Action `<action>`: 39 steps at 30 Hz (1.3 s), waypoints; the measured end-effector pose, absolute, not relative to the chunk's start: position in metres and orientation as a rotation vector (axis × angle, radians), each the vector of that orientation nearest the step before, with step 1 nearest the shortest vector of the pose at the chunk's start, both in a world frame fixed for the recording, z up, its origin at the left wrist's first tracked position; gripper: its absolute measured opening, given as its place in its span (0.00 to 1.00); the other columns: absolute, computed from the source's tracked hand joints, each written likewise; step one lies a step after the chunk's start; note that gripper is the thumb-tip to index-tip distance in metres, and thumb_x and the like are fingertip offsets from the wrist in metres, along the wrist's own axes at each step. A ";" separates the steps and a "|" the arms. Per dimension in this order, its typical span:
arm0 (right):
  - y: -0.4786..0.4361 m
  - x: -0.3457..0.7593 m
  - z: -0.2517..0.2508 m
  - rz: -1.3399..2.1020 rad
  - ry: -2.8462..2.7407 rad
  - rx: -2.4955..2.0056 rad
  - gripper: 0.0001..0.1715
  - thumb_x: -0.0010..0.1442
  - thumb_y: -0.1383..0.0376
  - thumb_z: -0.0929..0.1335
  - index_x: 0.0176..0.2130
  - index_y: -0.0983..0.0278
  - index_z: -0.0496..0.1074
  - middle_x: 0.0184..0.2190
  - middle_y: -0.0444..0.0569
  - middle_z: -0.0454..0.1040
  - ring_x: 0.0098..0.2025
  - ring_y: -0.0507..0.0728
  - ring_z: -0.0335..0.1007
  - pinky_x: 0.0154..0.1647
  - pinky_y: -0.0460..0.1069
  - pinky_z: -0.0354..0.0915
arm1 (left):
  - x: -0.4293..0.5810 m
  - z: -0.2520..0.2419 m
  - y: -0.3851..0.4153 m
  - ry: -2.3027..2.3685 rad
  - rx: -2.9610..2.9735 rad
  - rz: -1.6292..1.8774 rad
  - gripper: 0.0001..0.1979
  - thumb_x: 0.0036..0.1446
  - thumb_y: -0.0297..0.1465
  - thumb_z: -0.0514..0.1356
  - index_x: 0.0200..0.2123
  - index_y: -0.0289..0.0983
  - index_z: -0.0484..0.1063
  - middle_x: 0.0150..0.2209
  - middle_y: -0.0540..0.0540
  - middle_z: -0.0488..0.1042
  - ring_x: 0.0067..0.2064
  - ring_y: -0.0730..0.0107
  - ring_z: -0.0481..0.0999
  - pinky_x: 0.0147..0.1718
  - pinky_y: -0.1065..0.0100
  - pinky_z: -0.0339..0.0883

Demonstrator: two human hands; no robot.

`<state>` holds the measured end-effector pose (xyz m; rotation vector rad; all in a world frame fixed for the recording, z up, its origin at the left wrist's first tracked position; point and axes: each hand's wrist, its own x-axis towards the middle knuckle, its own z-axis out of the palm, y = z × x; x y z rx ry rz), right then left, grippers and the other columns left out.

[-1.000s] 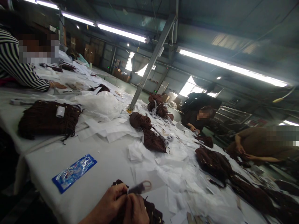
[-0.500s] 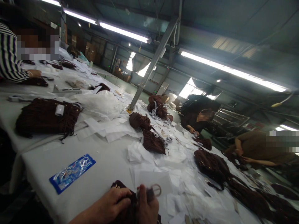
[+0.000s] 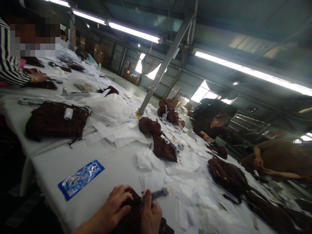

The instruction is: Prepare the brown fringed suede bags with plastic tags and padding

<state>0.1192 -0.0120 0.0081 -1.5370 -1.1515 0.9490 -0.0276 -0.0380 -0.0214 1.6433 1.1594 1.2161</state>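
Note:
A dark brown bag (image 3: 133, 213) lies under my hands at the near edge of the table, its lower part cut off by the frame. My left hand (image 3: 115, 206) has its fingers curled over the bag's top edge, beside a small gold eyelet. In my right hand (image 3: 151, 213) is a strap wrapped in greyish film (image 3: 159, 194), pinched under the thumb. This strap points away to the right and ends in a pale ring (image 3: 171, 190).
A blue packet (image 3: 81, 179) lies left of my hands. White paper sheets (image 3: 122, 135) and a fringed brown bag (image 3: 57, 122) are farther off. More brown bags (image 3: 226, 174) lie to the right. A slanting metal post (image 3: 162, 71) rises behind. Other people work around the table.
The wrapped strap now sticks out longer from my right hand. My left fingers have shifted and arched over the bag's edge. The whole view has swung slightly left.

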 end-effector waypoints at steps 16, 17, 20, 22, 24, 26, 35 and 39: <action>0.019 0.099 0.066 0.912 -1.364 -1.497 0.35 0.52 0.38 0.64 0.27 0.67 0.74 0.19 0.46 0.69 0.24 0.55 0.65 0.25 0.47 0.60 | -0.027 0.003 -0.008 0.812 1.191 1.240 0.14 0.55 0.38 0.61 0.43 0.38 0.73 0.47 0.45 0.72 0.45 0.62 0.71 0.45 0.66 0.64; 0.024 0.102 0.068 0.899 -1.350 -1.501 0.35 0.52 0.38 0.64 0.27 0.68 0.74 0.19 0.44 0.68 0.24 0.54 0.64 0.25 0.47 0.59 | -0.028 -0.004 -0.008 0.816 1.175 1.239 0.14 0.55 0.37 0.62 0.44 0.39 0.72 0.48 0.44 0.71 0.46 0.61 0.70 0.45 0.66 0.63; 0.036 0.108 0.075 0.863 -1.395 -1.528 0.33 0.53 0.39 0.64 0.27 0.67 0.73 0.17 0.41 0.64 0.22 0.52 0.59 0.24 0.46 0.57 | -0.020 -0.014 -0.009 0.697 1.080 1.232 0.12 0.58 0.39 0.59 0.41 0.38 0.71 0.40 0.46 0.74 0.42 0.64 0.72 0.43 0.66 0.64; 0.040 0.109 0.078 0.826 -1.426 -1.554 0.34 0.53 0.39 0.63 0.26 0.66 0.72 0.17 0.40 0.63 0.22 0.51 0.58 0.23 0.46 0.56 | -0.011 -0.014 -0.009 0.608 0.997 1.274 0.11 0.58 0.40 0.59 0.38 0.38 0.69 0.38 0.48 0.73 0.38 0.67 0.72 0.39 0.69 0.63; 0.040 0.109 0.075 0.730 -1.476 -1.598 0.33 0.54 0.38 0.62 0.25 0.65 0.70 0.17 0.41 0.63 0.22 0.52 0.59 0.24 0.47 0.56 | -0.003 -0.010 -0.007 0.585 0.926 1.303 0.11 0.57 0.40 0.60 0.36 0.38 0.68 0.35 0.50 0.72 0.34 0.71 0.71 0.34 0.72 0.62; 0.035 0.107 0.061 0.611 -1.574 -1.646 0.32 0.56 0.39 0.61 0.23 0.63 0.69 0.17 0.43 0.66 0.23 0.53 0.62 0.25 0.47 0.57 | 0.002 -0.010 -0.005 0.594 0.860 1.305 0.12 0.57 0.41 0.59 0.36 0.38 0.67 0.30 0.52 0.71 0.30 0.72 0.69 0.31 0.72 0.61; 0.011 0.114 -0.036 0.535 -1.705 -1.591 0.27 0.62 0.44 0.59 0.28 0.59 0.73 0.25 0.48 0.76 0.29 0.59 0.73 0.31 0.49 0.62 | 0.000 -0.049 -0.006 0.854 0.794 1.332 0.18 0.53 0.45 0.61 0.38 0.36 0.72 0.36 0.46 0.77 0.40 0.63 0.73 0.43 0.66 0.65; 0.004 0.108 -0.039 0.459 -1.707 -1.593 0.23 0.61 0.48 0.61 0.28 0.59 0.73 0.25 0.51 0.76 0.28 0.61 0.72 0.31 0.51 0.63 | 0.000 -0.036 -0.006 0.885 0.570 1.369 0.24 0.54 0.48 0.59 0.48 0.38 0.69 0.46 0.43 0.74 0.51 0.60 0.70 0.52 0.64 0.62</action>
